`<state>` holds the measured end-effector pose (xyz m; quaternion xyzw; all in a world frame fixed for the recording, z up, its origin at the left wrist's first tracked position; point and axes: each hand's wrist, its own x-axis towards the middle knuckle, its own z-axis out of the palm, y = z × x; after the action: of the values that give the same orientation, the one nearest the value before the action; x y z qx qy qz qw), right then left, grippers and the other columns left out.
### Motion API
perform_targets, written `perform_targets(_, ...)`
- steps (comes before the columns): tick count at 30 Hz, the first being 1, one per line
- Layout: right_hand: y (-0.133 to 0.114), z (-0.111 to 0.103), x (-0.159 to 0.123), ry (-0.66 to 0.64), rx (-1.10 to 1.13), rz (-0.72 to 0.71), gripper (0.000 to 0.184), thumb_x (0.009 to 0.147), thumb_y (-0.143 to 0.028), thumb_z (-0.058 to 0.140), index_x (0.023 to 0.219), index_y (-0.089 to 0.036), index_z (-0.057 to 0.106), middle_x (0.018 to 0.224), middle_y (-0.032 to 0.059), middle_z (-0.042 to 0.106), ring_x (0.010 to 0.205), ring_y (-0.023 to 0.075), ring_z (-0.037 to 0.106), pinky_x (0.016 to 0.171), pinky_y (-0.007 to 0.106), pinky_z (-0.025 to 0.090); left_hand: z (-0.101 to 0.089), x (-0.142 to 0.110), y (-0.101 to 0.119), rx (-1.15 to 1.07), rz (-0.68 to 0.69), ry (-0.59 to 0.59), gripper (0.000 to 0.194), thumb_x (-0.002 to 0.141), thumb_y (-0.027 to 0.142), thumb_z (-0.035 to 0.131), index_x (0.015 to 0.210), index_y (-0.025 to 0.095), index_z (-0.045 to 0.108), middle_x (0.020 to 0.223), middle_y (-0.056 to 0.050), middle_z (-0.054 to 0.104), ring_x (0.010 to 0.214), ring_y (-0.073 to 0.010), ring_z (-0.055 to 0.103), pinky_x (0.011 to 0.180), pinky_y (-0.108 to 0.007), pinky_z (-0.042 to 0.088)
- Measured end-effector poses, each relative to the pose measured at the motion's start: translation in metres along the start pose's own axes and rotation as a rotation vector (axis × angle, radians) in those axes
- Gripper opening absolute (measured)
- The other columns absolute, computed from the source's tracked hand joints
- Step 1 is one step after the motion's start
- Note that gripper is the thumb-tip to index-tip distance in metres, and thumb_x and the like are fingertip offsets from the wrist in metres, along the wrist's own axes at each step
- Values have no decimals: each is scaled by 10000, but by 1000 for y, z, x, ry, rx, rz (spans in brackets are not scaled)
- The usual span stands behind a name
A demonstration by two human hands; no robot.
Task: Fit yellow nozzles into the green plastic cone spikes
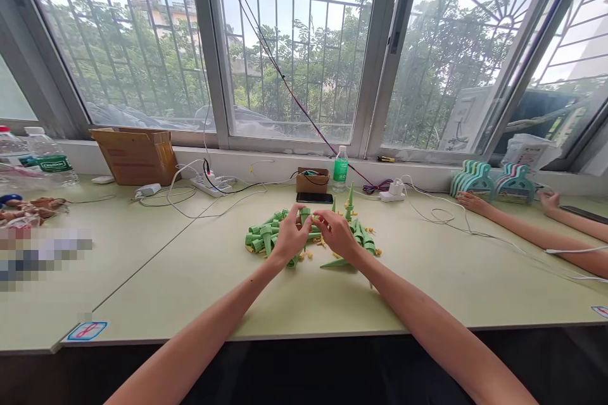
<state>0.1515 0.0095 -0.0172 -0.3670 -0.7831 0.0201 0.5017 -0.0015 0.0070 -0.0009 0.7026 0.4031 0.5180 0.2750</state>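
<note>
My left hand is closed around a green plastic watering spike, its wide capped end up. Close beside it, the fingertips of my right hand are pinched together at the spike's side; what they hold is too small to make out. Under and left of my hands lies a pile of similar green spikes. More pointed green spikes lie to the right, one of them standing upright. Small yellow pieces are scattered among both groups.
Behind the piles are a phone, a small cardboard box and a green-labelled bottle. Cables and a power strip run along the windowsill. At right, another person's hands are near teal hangers. A carton stands left.
</note>
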Motion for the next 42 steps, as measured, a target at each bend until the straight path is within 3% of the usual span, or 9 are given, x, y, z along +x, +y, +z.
perform_targets(22,-2,-2,-1,-10,0,-29,246,978,-250,412,967,-170,644,868,72,619,740,156,555,686,257,421,-1,-2,6,-9,-10,-39,283,832,384,507,1062,218,502,585,46,558,571,-146,611,530,-221,415)
perform_targets(42,-2,-1,-1,1,-15,-19,286,982,-290,406,890,-178,654,805,54,602,711,152,543,670,259,412,-2,-3,9,-13,-50,-86,322,840,405,487,1097,212,504,612,35,580,453,-103,496,482,-210,383)
